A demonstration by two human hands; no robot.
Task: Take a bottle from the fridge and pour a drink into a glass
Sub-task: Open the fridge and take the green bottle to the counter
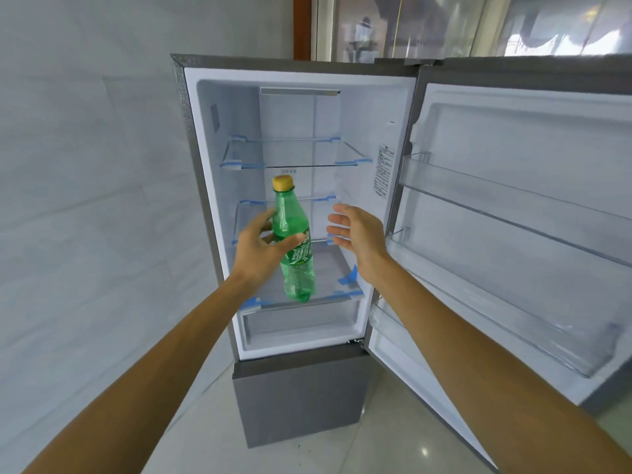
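Observation:
A green plastic bottle with a yellow cap and a green label is held upright in front of the open fridge. My left hand is wrapped around the bottle's middle from the left. To the right of the bottle, my right hand hovers with its fingers spread, holding nothing and a short gap away. No glass is in view.
The fridge door stands wide open to the right, with transparent bins that hold nothing. Glass shelves inside are bare, taped with blue strips. A closed grey lower compartment sits below. A pale tiled wall is on the left.

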